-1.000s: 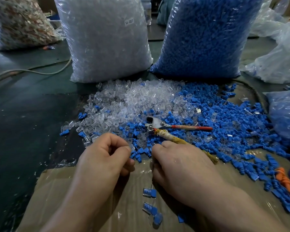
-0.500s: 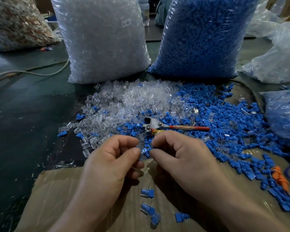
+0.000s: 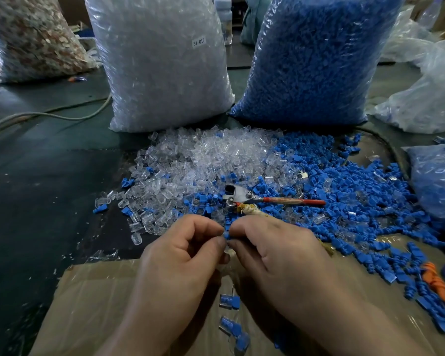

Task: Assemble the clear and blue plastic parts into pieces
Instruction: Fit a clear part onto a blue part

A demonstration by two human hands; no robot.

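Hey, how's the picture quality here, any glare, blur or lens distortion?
Head view: wide-angle lens leans the bag of clear parts and bag of blue parts apart; glare streaks both bags' plastic; dark mat is dim; left hand and right hand are sharp, pinching a blue part, mostly hidden.

You pinch a small blue part [image 3: 226,236] between the fingertips of your left hand [image 3: 183,255] and your right hand [image 3: 272,250]. Only a sliver of it shows, so its pose cannot be told. Just beyond your fingers, spreading away to their left, lies the heap of clear parts [image 3: 203,155], short see-through caps tumbled every way. Beyond your fingers and to their right spreads the heap of blue parts [image 3: 344,186], ribbed at one end. The two heaps mingle straight ahead of your fingertips. On the near side of your fingers, between your wrists, three assembled pieces [image 3: 230,302] lie flat, each blue inside a clear shell.
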